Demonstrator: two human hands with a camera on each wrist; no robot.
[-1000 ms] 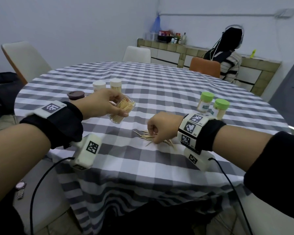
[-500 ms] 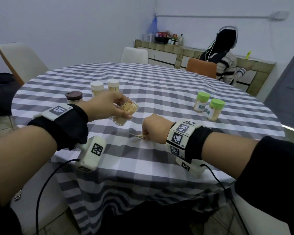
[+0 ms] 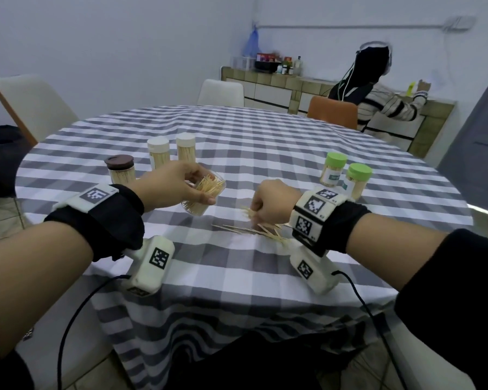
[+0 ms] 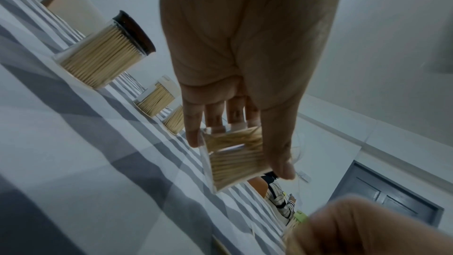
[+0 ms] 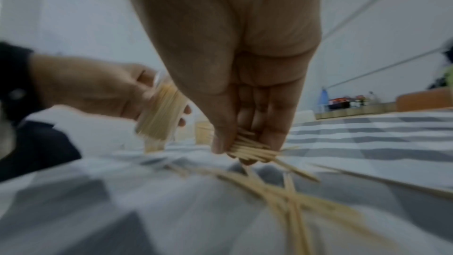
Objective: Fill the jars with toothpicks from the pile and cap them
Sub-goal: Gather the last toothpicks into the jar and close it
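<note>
My left hand (image 3: 181,187) grips an uncapped clear jar (image 3: 206,194) partly filled with toothpicks, tilted toward the right just above the checked tablecloth (image 3: 237,271); the same jar (image 4: 235,160) shows between thumb and fingers in the left wrist view. My right hand (image 3: 268,205) pinches a small bundle of toothpicks (image 5: 250,148) just above the loose pile (image 3: 254,230) on the cloth. The pile (image 5: 289,197) spreads out below the fingertips in the right wrist view.
A brown-capped jar (image 3: 120,171) and two white-capped jars (image 3: 159,152) (image 3: 186,147) full of toothpicks stand behind my left hand. Two green-capped jars (image 3: 334,171) (image 3: 357,180) stand at right. Chairs ring the table; a person in a striped top (image 3: 383,105) stands at the back counter.
My right hand went left to the pile's edge, then came back over the pile and now holds a bundle of toothpicks. The left hand keeps the tilted jar in place.
</note>
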